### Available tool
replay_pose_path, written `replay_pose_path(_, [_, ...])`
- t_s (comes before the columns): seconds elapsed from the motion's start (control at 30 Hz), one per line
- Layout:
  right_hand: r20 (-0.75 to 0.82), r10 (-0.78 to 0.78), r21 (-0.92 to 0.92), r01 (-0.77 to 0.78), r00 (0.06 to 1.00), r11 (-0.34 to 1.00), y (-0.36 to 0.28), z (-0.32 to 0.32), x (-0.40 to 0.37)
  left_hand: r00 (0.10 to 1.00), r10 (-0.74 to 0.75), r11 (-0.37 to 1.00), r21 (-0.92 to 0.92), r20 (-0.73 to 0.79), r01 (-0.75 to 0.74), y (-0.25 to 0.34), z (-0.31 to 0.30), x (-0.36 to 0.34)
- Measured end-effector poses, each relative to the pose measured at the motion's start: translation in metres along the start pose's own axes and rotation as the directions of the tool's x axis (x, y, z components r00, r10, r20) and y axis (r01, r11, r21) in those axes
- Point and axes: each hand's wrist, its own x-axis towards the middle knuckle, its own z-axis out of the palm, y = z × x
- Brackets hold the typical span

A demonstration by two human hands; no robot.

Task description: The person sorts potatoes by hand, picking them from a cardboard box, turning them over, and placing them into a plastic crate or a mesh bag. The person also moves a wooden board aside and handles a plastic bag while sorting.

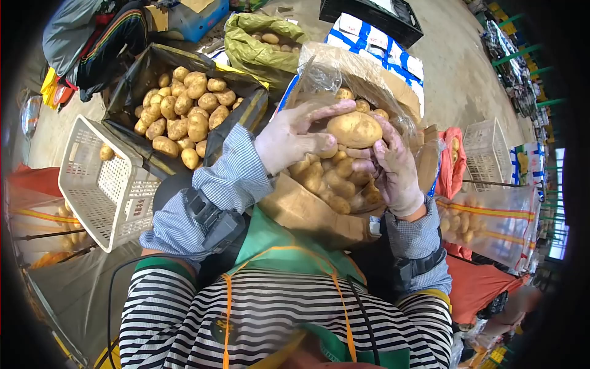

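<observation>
In the head view, I hold one large potato [354, 130] between my two gloved hands, above the open cardboard box [310, 209]. My left fingers [332, 109] are bent around its left end and far edge, and my right fingers [392, 136] are closed against its right end. I think I hold it by the ends so that its broad face is turned up to me and can be seen well. Its place over the box seems careful also: if it slips, it would drop only a short way, onto the loose potatoes [337, 184] below. The clear plastic liner [398, 101] is spread at the far side, probably so that the mouth is wide for both hands.

To my left, more potatoes [178, 117] lie in a dark-lined container [128, 98], within easy reach, I suppose. Nearer on that side, a white crate [101, 194] stands tilted. A green sack [261, 58] is on the far side, and a red bag [450, 163] is on the right.

The held potato is oval and plump, with yellow-brown skin, mostly smooth, and a few darker specks. It looks larger than many of those below. Its underside is hidden, so I cannot tell if it has damage there.
</observation>
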Motion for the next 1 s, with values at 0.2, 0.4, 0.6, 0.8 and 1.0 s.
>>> replay_pose_path(0.2, [-0.006,-0.055,0.174,0.055,0.998,0.983,-0.005,0.008,-0.006,0.997,0.072,0.997,-0.017,0.012,-0.071,0.0,-0.001,0.004])
replay_pose_path(0.4, [-0.074,-0.068,0.131,0.078,0.995,0.988,0.005,0.017,-0.007,0.984,0.165,0.978,0.141,-0.06,-0.156,-0.019,0.012,0.005])
replay_pose_path(0.6, [-0.127,-0.036,0.082,0.047,0.991,0.996,0.006,0.022,-0.005,0.978,0.191,0.969,0.173,-0.085,-0.175,-0.021,0.004,0.003])
replay_pose_path(0.8, [-0.07,-0.183,-0.206,0.165,0.981,0.965,0.015,0.01,-0.006,0.996,0.036,0.992,0.126,-0.078,-0.026,-0.013,0.005,-0.001])
replay_pose_path(1.0, [-0.071,0.144,0.197,-0.128,0.987,0.972,0.005,0.006,-0.007,0.964,-0.144,0.956,0.221,-0.223,0.194,0.001,0.014,0.003])
